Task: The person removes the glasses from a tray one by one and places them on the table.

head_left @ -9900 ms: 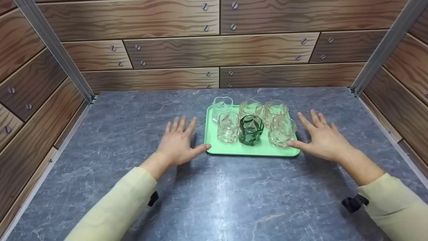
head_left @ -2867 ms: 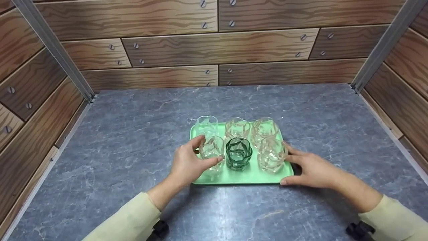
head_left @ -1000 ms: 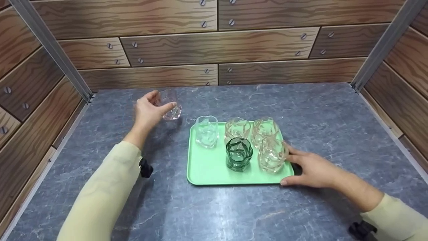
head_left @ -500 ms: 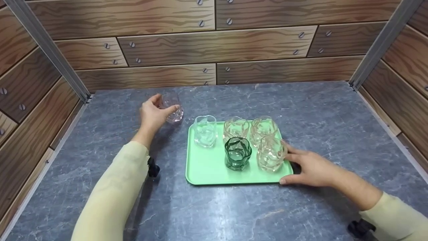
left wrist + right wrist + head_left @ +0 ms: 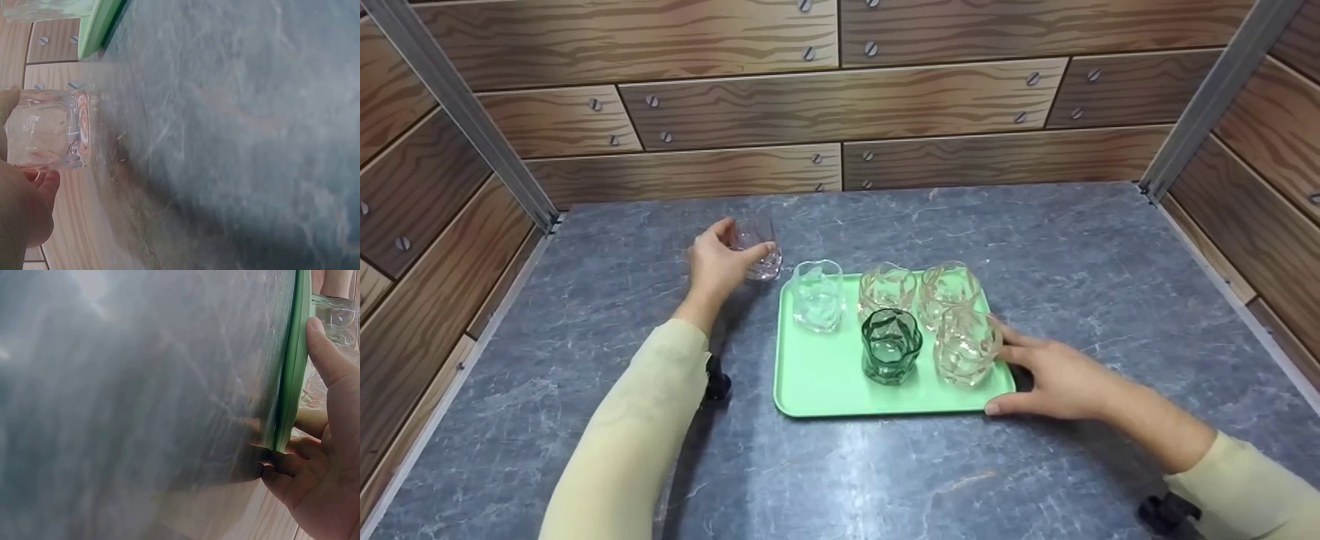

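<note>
My left hand (image 5: pixel 721 259) grips a clear, pink-tinged drinking glass (image 5: pixel 757 251) between thumb and fingers, just off the back left corner of the green tray (image 5: pixel 817 386). In the left wrist view that glass (image 5: pixel 50 129) is upright, its base close to the table; I cannot tell whether it touches. My right hand (image 5: pixel 1054 379) holds the tray's right front corner, thumb at the front edge and fingers along the side. On the tray stand a dark green glass (image 5: pixel 891 349), a clear glass (image 5: pixel 819 300) at back left, and several clear pinkish glasses (image 5: pixel 966 349) to the right.
The grey marbled tabletop (image 5: pixel 840 480) surrounds the tray. Wood-patterned panels (image 5: pixel 735 112) wall in the back and both sides, with grey metal posts (image 5: pixel 465 112) at the corners.
Earlier the tray moved nearer with its glasses. My left hand then lifted the front left glass off it to the table's back left, and since shifted it slightly right and nearer. The right hand stays.
</note>
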Demonstrator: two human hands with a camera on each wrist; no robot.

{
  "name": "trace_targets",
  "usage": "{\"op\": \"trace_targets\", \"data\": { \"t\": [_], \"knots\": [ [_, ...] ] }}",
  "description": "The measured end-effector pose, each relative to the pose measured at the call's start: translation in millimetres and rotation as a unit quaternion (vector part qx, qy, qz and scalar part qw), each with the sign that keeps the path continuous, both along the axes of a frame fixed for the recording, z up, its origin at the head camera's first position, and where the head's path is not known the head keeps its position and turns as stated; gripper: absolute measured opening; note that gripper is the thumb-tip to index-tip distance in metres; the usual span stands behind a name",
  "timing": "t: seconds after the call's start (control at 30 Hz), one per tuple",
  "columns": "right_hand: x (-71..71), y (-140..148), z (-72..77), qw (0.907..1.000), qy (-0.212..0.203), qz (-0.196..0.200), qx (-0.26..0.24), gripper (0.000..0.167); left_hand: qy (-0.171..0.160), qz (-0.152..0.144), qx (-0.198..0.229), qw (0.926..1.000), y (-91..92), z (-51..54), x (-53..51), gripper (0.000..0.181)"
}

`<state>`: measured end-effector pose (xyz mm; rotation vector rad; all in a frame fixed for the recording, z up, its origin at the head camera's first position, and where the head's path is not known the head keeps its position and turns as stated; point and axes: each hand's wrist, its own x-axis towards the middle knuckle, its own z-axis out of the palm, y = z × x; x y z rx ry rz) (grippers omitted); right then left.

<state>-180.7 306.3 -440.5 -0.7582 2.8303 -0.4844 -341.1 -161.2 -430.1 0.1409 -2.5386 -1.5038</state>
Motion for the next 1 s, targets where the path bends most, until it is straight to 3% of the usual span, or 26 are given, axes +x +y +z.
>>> {"op": "trace_targets", "data": {
  "t": [0.37, 0.57, 0.67, 0.83, 0.9, 1.0],
  "knots": [
    [0.0, -1.3, 0.3, 1.0, 0.004, 0.006, 0.0, 0.105, -0.012, 0.006, 0.007, 0.9999, 0.7, -6.3, 1.4, 0.094],
    [-1.1, -0.6, -0.5, 1.0, 0.003, 0.008, 0.002, 0.105, -0.013, -0.009, -0.011, 0.9998, 1.1, -4.8, 7.9, 0.1],
    [-1.7, -0.8, -0.7, 1.0, 0.004, 0.008, 0.002, 0.104, 0.005, -0.012, -0.028, 0.9995, 0.2, -1.1, 17.3, 0.1],
    [-2.1, -1.2, -0.9, 0.9999, 0.007, 0.008, 0.0, 0.104, 0.08, 0.0, -0.033, 0.9963, 5.0, 8.8, 40.9, 0.082],
    [-1.9, -0.9, -0.8, 0.9999, 0.009, 0.009, 0.0, 0.104, 0.102, -0.01, -0.025, 0.9944, 10.7, 12.4, 51.1, 0.076],
    [-1.0, 0.2, -0.4, 0.9999, 0.008, 0.01, 0.002, 0.104, 0.101, -0.051, -0.004, 0.9936, 22.1, 15.3, 65.5, 0.076]
  ]
}}
